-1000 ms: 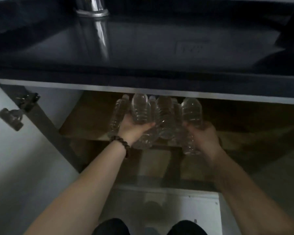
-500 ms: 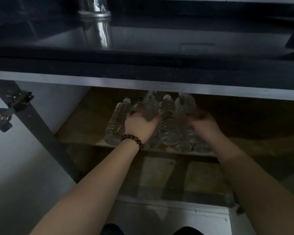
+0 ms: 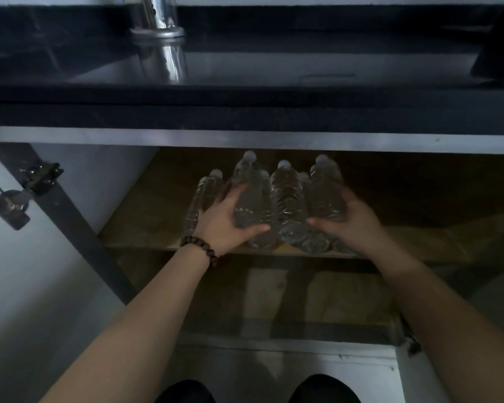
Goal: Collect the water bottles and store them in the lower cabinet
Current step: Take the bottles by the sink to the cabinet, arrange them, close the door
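While both hands rest on the load, a cluster of clear ribbed plastic water bottles (image 3: 285, 199) lies on its side on the brown wooden shelf (image 3: 146, 216) inside the open lower cabinet, white caps pointing toward the back and bases at the front edge. The left hand (image 3: 230, 219), with a dark beaded bracelet (image 3: 200, 250) at the wrist, is spread wide over one upper bottle, thumb curled under its base. The right hand (image 3: 352, 222) cups the outer flank of the rightmost upper bottle, fingers partly wrapped and thumb pointing inward toward the stack. At least three bottles sit on top of a lower row; one more lies just beside the left hand, against the stack's left side. The exact count underneath cannot be told in the dim light. Judged from this arrangement, placement is nearly complete and release is the step in hand. Principal risk: the upper bottles are round, smooth and resting in the grooves of the row below, so they may roll sideways or forward once the hands lift, and the bases already sit at the shelf's lip above the lower compartment. Uneven withdrawal of one hand would probably tip the pile toward that side. The black glossy countertop (image 3: 274, 71) overhangs the opening, leaving little room to lift upward.
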Demonstrator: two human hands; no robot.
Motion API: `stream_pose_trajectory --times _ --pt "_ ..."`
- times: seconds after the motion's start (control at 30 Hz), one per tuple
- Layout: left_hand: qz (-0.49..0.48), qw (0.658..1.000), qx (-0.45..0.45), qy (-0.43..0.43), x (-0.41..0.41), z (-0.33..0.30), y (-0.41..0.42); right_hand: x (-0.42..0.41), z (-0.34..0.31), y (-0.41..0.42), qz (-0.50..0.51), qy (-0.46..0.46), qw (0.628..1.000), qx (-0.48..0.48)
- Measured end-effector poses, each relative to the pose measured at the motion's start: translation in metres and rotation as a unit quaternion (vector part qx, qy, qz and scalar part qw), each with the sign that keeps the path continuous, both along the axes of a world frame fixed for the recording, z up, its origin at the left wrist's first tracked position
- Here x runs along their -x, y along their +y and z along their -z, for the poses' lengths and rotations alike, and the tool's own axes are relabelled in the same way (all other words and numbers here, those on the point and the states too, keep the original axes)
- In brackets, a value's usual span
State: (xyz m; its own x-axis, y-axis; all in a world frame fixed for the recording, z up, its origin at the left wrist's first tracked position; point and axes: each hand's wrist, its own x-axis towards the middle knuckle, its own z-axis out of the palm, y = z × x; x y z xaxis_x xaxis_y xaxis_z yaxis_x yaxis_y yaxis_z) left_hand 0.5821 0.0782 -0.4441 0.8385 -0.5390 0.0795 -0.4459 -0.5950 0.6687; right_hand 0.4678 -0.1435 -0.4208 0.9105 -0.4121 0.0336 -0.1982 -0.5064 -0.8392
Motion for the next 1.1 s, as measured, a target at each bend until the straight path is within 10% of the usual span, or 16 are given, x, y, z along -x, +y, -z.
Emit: stream_pose_trajectory --times 0.2,0.47,1.1 --pt "-0.016 0.999 0.021 -0.022 -0.001 0.003 -0.002 0.006 0.012 -0.004 0.053 -0.023 0.992 0.113" --pt "-0.03 0.999 0.024 -0.025 0.0 0.002 0.001 0.013 0.017 -0.001 0.1 -0.062 0.984 -0.133" --pt "-0.016 0.999 0.006 -0.038 -0.014 0.003 0.034 -0.03 0.019 0.045 0.069 -0.021 0.99 -0.118"
